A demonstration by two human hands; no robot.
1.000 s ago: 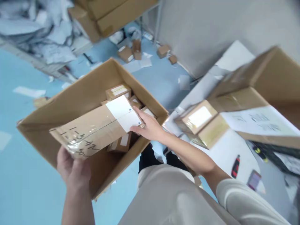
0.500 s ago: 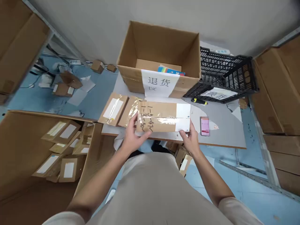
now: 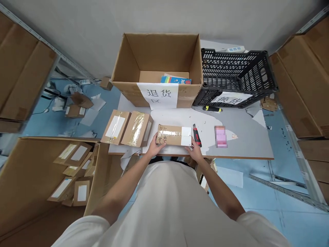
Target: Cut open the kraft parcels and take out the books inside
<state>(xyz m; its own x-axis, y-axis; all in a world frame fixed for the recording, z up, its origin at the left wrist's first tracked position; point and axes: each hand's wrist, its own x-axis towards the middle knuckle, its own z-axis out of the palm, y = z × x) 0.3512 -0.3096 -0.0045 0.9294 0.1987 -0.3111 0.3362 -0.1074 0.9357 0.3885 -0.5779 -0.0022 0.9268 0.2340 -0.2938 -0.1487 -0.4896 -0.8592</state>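
Observation:
A small brown cardboard box [image 3: 169, 135] with clear tape, black handwriting and a white label at its right end is held low over the table's front edge. My left hand [image 3: 155, 148] grips its left end, thumb along the near side. Its right end is held by my right hand [image 3: 195, 151], with the thumb at the near corner. Just beyond my right hand lies a red and black box cutter [image 3: 197, 136] on the table. Two taped cardboard parcels, a labelled parcel [image 3: 117, 127] and a shinier one [image 3: 136, 128], sit to the left of my left hand.
Behind stands a large open carton [image 3: 128, 91] with a colourful book [image 3: 176, 80] inside. To its right are a black plastic crate [image 3: 239, 87], a yellow-black cutter [image 3: 212, 108] and a blurred pink-screened phone [image 3: 221, 136]. A big carton [image 3: 102, 151] at lower left holds several parcels.
The held box has come down, farther from my head and nearer the tabletop, still in both hands. The red cutter now shows beside it. My view has shifted slightly.

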